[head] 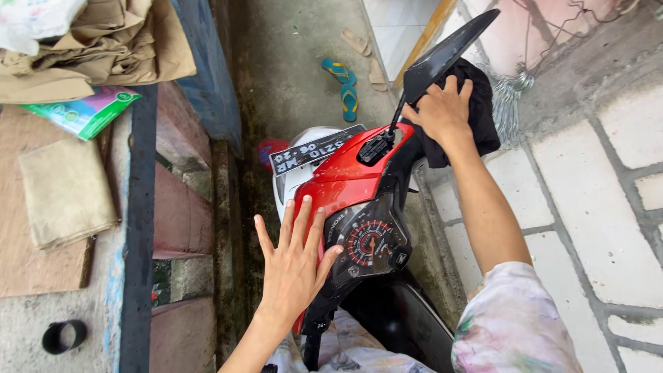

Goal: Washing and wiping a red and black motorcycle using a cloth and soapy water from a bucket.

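A red motorbike (349, 181) stands below me, seen from the seat, with a round speedometer (368, 243) and a black mirror (445, 50) on a thin stalk. My left hand (293, 266) hovers open, fingers spread, over the left side of the red front cover beside the speedometer. My right hand (443, 110) is closed on a black cloth (476, 114) bunched over the right handlebar, just under the mirror. A number plate (312, 150) shows past the front of the bike.
A brick ledge (176, 207) with a dark metal edge runs along the left, bearing folded cloth (65, 193), a green packet (86, 110) and a black ring (63, 336). Sandals (347, 86) lie on the concrete ahead. Paved tiles (587, 207) lie to the right.
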